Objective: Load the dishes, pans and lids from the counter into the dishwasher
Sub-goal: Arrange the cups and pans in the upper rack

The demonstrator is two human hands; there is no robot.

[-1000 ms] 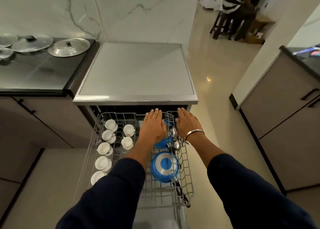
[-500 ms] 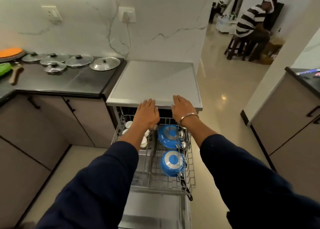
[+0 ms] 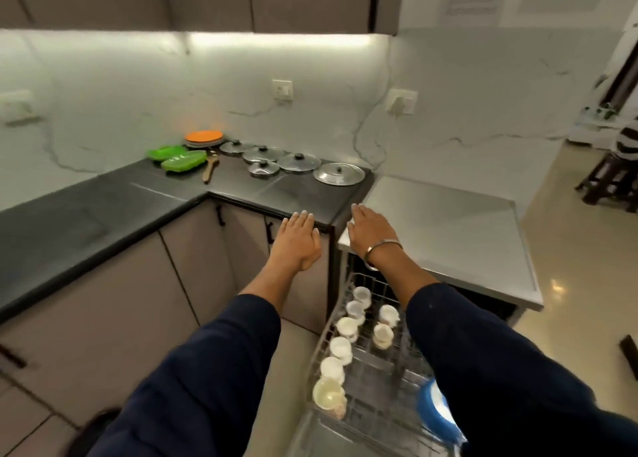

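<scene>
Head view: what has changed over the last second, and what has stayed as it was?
Both hands have left the rack, where they lay over the blue pan, and come up toward the counter: the left hand is at its front edge, the right hand at the dishwasher top's corner. Both are open and empty. The view swung left. The cups and steel lids have not moved.

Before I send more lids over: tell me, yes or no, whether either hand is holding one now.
No: the left hand and right hand are both flat and empty, while the steel lids lie on the counter.
</scene>
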